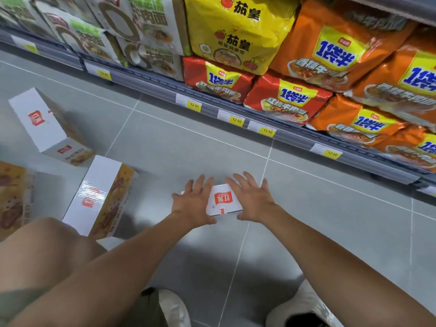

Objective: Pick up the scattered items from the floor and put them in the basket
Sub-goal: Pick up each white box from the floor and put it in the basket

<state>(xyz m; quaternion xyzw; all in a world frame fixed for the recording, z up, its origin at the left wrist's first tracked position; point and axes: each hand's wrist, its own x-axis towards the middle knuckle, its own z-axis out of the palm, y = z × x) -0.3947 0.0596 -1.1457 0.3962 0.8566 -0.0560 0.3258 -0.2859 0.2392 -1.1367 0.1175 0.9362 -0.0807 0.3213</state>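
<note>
A white box with a red logo [223,201] lies on the grey tiled floor in the middle of the view. My left hand [194,202] lies over its left end with straight, spread fingers. My right hand [251,198] lies over its right end, fingers also spread and straight. Neither hand is curled round the box. Two more white boxes lie on the floor to the left: one close by [99,197], one further off [44,123]. A further box [13,197] shows at the left edge. No basket is in view.
A low store shelf [236,112] with yellow price tags runs across the back, stacked with red, orange and yellow noodle packs [283,100]. My knee [47,246] is at the lower left, and my shoes [304,308] are at the bottom.
</note>
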